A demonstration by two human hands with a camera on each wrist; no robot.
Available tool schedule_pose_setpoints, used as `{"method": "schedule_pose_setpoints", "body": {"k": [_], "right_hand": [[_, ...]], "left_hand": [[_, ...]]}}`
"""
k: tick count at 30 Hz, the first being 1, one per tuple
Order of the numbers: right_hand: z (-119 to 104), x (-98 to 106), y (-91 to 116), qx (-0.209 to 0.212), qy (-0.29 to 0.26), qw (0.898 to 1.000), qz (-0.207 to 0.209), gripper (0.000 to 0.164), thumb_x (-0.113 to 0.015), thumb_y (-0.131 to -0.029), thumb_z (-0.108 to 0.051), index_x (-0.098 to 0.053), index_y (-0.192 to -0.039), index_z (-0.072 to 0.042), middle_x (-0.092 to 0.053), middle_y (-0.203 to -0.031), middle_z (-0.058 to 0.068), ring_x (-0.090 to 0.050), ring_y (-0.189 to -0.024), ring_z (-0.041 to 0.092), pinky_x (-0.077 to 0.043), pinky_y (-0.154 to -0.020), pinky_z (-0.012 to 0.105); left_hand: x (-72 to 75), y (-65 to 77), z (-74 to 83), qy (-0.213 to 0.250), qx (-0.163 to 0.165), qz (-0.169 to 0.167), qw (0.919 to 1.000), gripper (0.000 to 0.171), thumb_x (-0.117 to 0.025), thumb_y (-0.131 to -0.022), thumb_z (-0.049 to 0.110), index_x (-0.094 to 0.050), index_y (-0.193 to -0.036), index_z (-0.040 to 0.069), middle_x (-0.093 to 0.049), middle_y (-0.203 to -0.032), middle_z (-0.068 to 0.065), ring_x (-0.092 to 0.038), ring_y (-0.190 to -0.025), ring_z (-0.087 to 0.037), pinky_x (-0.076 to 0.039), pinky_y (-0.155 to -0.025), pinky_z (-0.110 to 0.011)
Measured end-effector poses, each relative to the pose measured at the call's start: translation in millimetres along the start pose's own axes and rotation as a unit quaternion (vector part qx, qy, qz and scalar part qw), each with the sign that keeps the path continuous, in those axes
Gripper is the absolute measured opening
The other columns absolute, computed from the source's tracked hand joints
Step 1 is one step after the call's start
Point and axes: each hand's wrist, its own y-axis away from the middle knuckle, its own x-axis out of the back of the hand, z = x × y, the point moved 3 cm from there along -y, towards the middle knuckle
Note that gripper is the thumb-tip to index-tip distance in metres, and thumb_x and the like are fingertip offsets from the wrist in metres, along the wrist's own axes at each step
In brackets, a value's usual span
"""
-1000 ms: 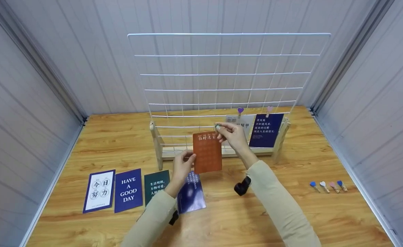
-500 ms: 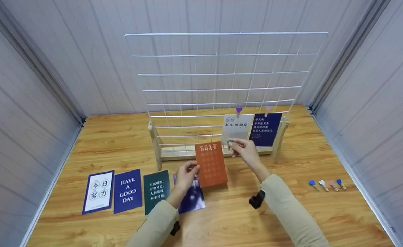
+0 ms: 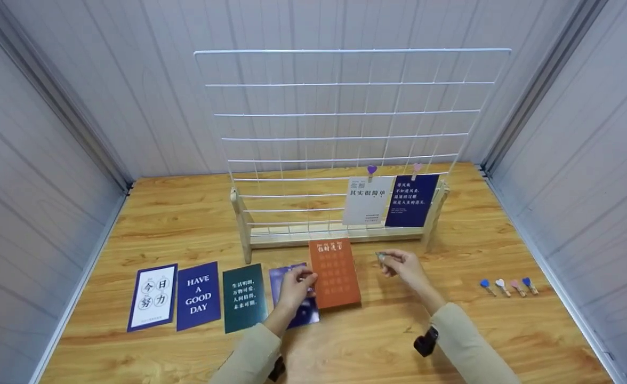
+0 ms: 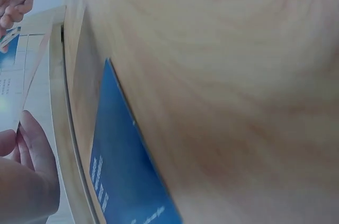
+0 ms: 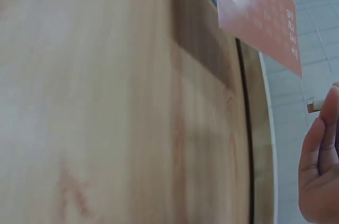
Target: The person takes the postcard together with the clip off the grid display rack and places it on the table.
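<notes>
My left hand (image 3: pixel 294 290) pinches an orange card (image 3: pixel 337 274) by its left edge. The card has white lettering along its top and is held above the table, its shadow showing in the right wrist view. To the right of the card, my right hand (image 3: pixel 410 273) pinches a small wooden clothespin (image 3: pixel 381 257) with a greenish top between thumb and fingertips. The clothespin's wooden end (image 5: pixel 314 106) sticks out past the fingers in the right wrist view. Partly hidden behind the left hand lies a dark blue-purple card (image 3: pixel 305 313).
Behind the hands stands a white wire grid rack (image 3: pixel 345 138) on a wooden base. A white card (image 3: pixel 366 201) and a navy card (image 3: pixel 412 202) hang from it on heart clothespins. Several cards, including a green card (image 3: pixel 244 298), lie left; several heart clothespins (image 3: pixel 511 288) lie right.
The orange card has come down and toward me from in front of the rack in my left hand. My right hand has moved away from the card, down and right, with the clothespin.
</notes>
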Motion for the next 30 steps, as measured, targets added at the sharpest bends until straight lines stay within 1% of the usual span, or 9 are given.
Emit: {"method": "schedule_pose_setpoints", "body": {"k": [3, 7, 9, 13, 16, 21, 25, 28, 30], "right_hand": [[-18, 2, 16, -0.017, 0.003, 1.0, 0.017, 0.027, -0.059, -0.085, -0.014, -0.06, -0.104, 0.005, -0.061, -0.071, 0.01, -0.057, -0.059, 0.014, -0.049, -0.053, 0.025], [-50, 7, 39, -0.069, 0.008, 0.997, 0.04, 0.026, -0.055, -0.086, -0.006, -0.055, -0.104, 0.013, -0.058, -0.067, 0.008, -0.055, -0.056, 0.013, -0.048, -0.054, 0.026], [-48, 17, 45, -0.1, 0.018, 0.993, 0.059, 0.027, -0.056, -0.086, -0.008, -0.055, -0.105, 0.012, -0.057, -0.066, 0.006, -0.055, -0.055, 0.011, -0.048, -0.054, 0.026], [-37, 43, 55, -0.143, 0.004, 0.986, 0.083, 0.027, -0.057, -0.086, -0.009, -0.057, -0.106, 0.009, -0.058, -0.068, 0.005, -0.054, -0.056, 0.01, -0.047, -0.054, 0.024], [-31, 65, 63, -0.167, -0.005, 0.981, 0.095, 0.028, -0.056, -0.086, -0.01, -0.056, -0.107, 0.008, -0.059, -0.07, 0.005, -0.054, -0.057, 0.01, -0.047, -0.055, 0.023], [-27, 105, 76, -0.191, 0.022, 0.974, 0.121, 0.03, -0.055, -0.087, -0.012, -0.052, -0.108, 0.009, -0.059, -0.068, 0.004, -0.055, -0.057, 0.012, -0.048, -0.055, 0.027], [-26, 135, 83, -0.198, 0.09, 0.967, 0.136, 0.034, -0.052, -0.089, -0.014, -0.049, -0.11, 0.012, -0.059, -0.067, 0.003, -0.056, -0.056, 0.011, -0.048, -0.054, 0.026], [-27, 151, 87, -0.202, 0.144, 0.961, 0.123, 0.036, -0.049, -0.09, -0.015, -0.048, -0.11, 0.014, -0.059, -0.066, 0.002, -0.056, -0.057, 0.011, -0.047, -0.054, 0.024], [-27, 159, 90, -0.211, 0.161, 0.958, 0.11, 0.034, -0.047, -0.09, -0.014, -0.048, -0.109, 0.015, -0.058, -0.066, 0.002, -0.056, -0.057, 0.011, -0.047, -0.054, 0.025]], "left_hand": [[-3.3, 1.6, -4.8, -0.004, 0.012, -0.003, 0.9999, 0.017, -0.057, -0.083, 0.001, -0.056, -0.097, -0.009, -0.054, -0.079, -0.01, -0.055, -0.061, -0.014, -0.051, -0.055, -0.033], [-6.7, 4.4, -9.3, -0.01, 0.029, 0.001, 0.9995, 0.016, -0.057, -0.083, -0.001, -0.057, -0.096, -0.009, -0.054, -0.077, -0.01, -0.055, -0.058, -0.014, -0.051, -0.053, -0.032], [-8.1, 6.4, -11.3, -0.01, 0.038, 0.001, 0.9992, 0.015, -0.057, -0.082, -0.002, -0.057, -0.095, -0.01, -0.054, -0.075, -0.009, -0.055, -0.056, -0.013, -0.051, -0.052, -0.03], [-10.3, 8.7, -15.5, -0.012, 0.053, -0.004, 0.9985, 0.012, -0.057, -0.081, -0.004, -0.058, -0.091, -0.009, -0.056, -0.072, -0.009, -0.054, -0.052, -0.012, -0.05, -0.051, -0.029], [-11.0, 8.6, -16.8, -0.019, 0.058, -0.006, 0.9981, 0.011, -0.057, -0.081, -0.004, -0.059, -0.09, -0.009, -0.058, -0.07, -0.009, -0.054, -0.051, -0.013, -0.05, -0.05, -0.028], [-11.5, 9.1, -17.5, -0.035, 0.063, -0.006, 0.9974, 0.02, -0.056, -0.081, -0.002, -0.057, -0.098, -0.012, -0.06, -0.072, -0.009, -0.055, -0.052, -0.012, -0.05, -0.052, -0.029], [-12.7, 9.7, -18.9, -0.033, 0.076, -0.009, 0.9965, 0.029, -0.055, -0.083, 0.001, -0.052, -0.108, -0.014, -0.06, -0.074, -0.01, -0.056, -0.055, -0.013, -0.051, -0.053, -0.03], [-13.3, 10.0, -19.4, -0.037, 0.086, -0.009, 0.9955, 0.033, -0.054, -0.084, 0.005, -0.049, -0.112, -0.014, -0.061, -0.075, -0.011, -0.057, -0.057, -0.016, -0.051, -0.053, -0.031], [-13.5, 10.6, -19.3, -0.043, 0.091, -0.007, 0.9949, 0.034, -0.052, -0.085, 0.007, -0.049, -0.112, -0.013, -0.061, -0.076, -0.012, -0.058, -0.058, -0.018, -0.051, -0.053, -0.032]]}}
